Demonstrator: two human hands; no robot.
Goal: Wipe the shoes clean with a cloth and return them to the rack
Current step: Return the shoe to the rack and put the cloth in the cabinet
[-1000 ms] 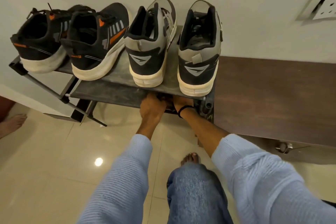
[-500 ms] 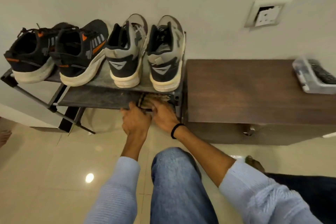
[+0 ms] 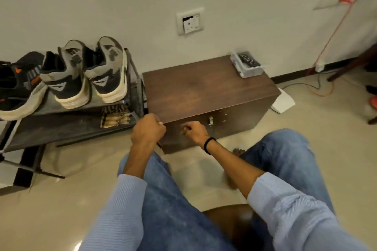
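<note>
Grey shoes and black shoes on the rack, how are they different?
The grey shoes are grey with dark heels; the black shoes are black with orange bits. The grey shoes stand at the right end of the rack's top shelf; the black shoes stand to their left, cut off by the picture's edge. Both pairs have pale soles and heels toward the camera.

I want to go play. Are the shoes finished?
Looks nearly done. Grey shoes and black shoes sit on the rack; the cloth lies on its lower shelf. The left hand and right hand hold nothing. Left to do: nothing I can see.
</note>
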